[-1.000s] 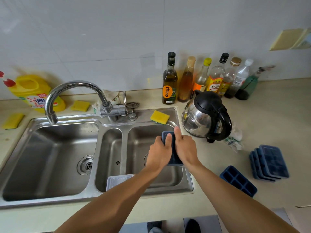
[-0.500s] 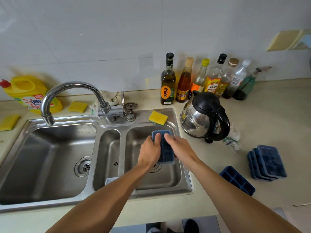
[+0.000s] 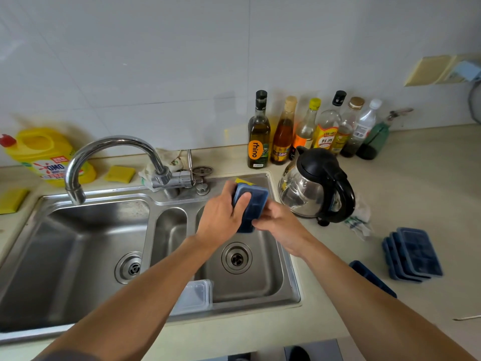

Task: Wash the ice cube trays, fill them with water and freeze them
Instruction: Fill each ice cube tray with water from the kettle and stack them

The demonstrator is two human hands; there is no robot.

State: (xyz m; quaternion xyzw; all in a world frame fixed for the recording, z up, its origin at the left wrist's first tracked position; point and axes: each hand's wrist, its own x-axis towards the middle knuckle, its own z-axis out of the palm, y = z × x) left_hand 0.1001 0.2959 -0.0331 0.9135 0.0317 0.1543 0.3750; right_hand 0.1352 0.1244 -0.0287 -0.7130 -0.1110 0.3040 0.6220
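Centre frame, above right sink basin point(image 3: 260, 282): left hand point(image 3: 221, 217) and right hand point(image 3: 281, 225) both grip blue ice cube tray point(image 3: 253, 204). Tray stack point(image 3: 413, 252) on worktop point(image 3: 416, 183), lower right.

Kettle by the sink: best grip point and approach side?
Take the kettle by its black loop handle, coming from the right. The handle arcs off the body's right side with an open gap to reach through. The rounded steel body looks slippery, and the spout points left.
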